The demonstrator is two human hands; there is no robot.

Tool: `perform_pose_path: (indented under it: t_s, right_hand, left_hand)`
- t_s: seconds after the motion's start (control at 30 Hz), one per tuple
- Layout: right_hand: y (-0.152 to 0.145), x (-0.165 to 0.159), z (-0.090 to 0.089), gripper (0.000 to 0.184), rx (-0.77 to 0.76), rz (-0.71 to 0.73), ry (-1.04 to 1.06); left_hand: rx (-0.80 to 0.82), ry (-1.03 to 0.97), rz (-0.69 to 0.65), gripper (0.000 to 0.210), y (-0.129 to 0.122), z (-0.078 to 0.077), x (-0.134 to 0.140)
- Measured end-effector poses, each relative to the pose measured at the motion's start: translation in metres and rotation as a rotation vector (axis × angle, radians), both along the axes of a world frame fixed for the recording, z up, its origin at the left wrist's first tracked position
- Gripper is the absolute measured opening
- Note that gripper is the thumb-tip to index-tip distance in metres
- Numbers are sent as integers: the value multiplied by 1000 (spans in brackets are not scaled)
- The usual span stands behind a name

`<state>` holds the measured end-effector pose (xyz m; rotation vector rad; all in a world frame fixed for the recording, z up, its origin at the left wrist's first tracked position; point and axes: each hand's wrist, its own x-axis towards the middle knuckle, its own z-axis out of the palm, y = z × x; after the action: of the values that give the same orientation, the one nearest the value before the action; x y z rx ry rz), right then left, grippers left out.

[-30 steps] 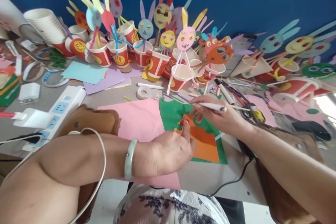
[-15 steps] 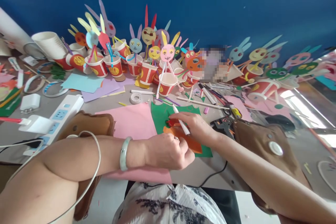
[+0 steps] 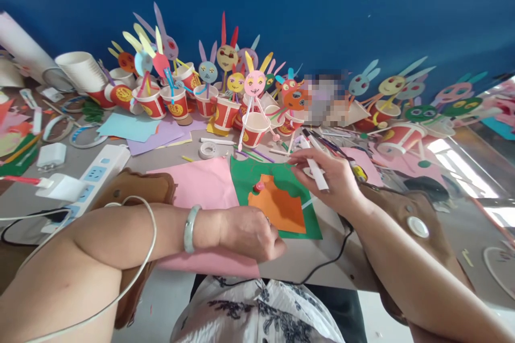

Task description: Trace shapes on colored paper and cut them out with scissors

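Note:
My right hand (image 3: 332, 179) grips a white pen (image 3: 317, 174), raised over the right side of a green paper sheet (image 3: 241, 171). On that sheet lies an orange paper (image 3: 284, 206) with a curved cut-out edge. A small red piece (image 3: 259, 186) sits by its upper left corner; its exact kind is unclear. My left hand (image 3: 253, 236), a jade-like bangle (image 3: 190, 229) on its wrist, is closed near the orange paper's lower left edge. Its fingers curl under, so anything inside is hidden. A pink sheet (image 3: 201, 182) lies partly beneath my left forearm.
Red-and-white paper cups (image 3: 255, 128) with rabbit-faced paper figures line the wall. A tape roll (image 3: 208, 149) lies in front. A white power strip (image 3: 94, 177) stands left. A brown pouch (image 3: 402, 214) is at right. A white cable (image 3: 148, 257) crosses my left arm.
My right hand has moved right with the white pen, off the orange paper, uncovering the red piece. My left hand has shifted slightly left and towards me.

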<state>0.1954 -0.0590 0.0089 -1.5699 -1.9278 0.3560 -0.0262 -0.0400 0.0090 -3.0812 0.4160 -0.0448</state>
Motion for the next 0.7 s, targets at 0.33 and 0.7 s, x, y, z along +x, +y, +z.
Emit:
perform_pose_path:
  t_s: [0.33, 0.7]
  right_hand:
    - [-3, -40, -42, 29, -48, 390, -284]
    - [-18, -10, -25, 27, -78, 254, -130]
  left_hand:
    - [74, -119, 3, 18, 1, -13, 2]
    - [16, -29, 29, 20, 3, -14, 3]
